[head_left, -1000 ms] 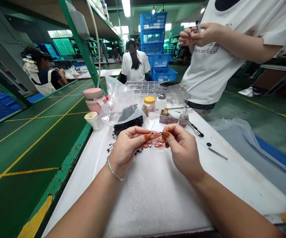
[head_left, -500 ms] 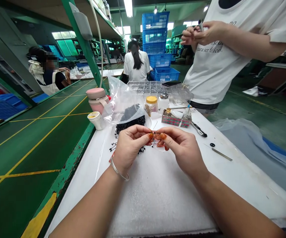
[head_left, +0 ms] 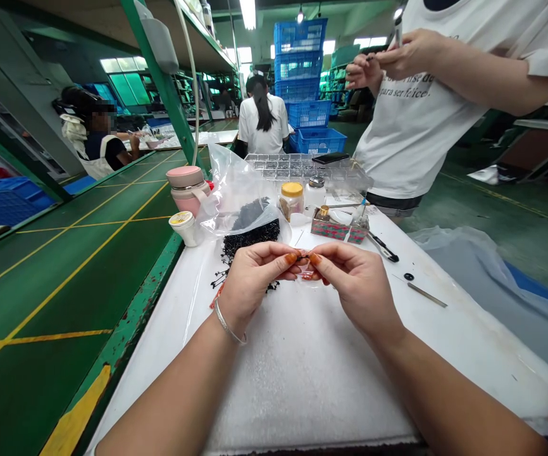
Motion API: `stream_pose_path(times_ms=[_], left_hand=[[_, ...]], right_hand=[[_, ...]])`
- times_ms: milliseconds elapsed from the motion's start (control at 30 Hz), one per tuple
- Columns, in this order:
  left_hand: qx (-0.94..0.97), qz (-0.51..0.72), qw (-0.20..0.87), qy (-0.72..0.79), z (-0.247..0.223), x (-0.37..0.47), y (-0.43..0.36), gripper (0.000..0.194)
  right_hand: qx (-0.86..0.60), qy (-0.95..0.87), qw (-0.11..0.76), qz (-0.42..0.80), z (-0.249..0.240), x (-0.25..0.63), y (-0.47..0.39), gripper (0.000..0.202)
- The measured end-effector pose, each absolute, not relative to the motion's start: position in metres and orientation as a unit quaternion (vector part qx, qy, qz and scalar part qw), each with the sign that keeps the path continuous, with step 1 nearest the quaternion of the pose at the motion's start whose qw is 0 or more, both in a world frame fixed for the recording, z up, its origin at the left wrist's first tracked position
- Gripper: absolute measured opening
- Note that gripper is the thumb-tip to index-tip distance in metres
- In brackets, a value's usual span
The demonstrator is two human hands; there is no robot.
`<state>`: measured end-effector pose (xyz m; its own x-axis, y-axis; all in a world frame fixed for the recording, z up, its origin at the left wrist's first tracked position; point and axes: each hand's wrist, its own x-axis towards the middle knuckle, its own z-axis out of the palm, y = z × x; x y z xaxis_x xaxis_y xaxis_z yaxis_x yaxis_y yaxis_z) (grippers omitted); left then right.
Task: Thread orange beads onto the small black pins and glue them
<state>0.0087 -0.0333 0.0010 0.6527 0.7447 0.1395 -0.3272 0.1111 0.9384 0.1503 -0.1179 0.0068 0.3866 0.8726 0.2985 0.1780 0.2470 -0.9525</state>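
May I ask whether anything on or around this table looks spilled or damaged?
Yes: the heap of black parts beside the clear bag straggles across the white table near the left hand, looking spilled. The green rail alongside has chipped paint.

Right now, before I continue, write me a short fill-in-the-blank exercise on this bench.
The silvery bracelet circles the ____ wrist.
Just beyond the left hand, the heap of small parts is coloured ____.
The metal strip lies to the ____ of the right hand.
The jar just left of the metal-capped bottle has a ____ lid.

Missing words: left; black; right; yellow
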Motion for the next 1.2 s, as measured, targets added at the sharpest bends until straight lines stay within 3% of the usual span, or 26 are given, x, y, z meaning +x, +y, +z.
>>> stream_pose_path(times_ms=[1200], left_hand=[[0.533, 0.317, 0.755, 0.214, 0.0022, 0.0078, -0.0307, 0.018]], right_hand=[[-0.575, -0.471, 0.603, 0.289, 0.0055, 0.1506, -0.1170, 0.015]])
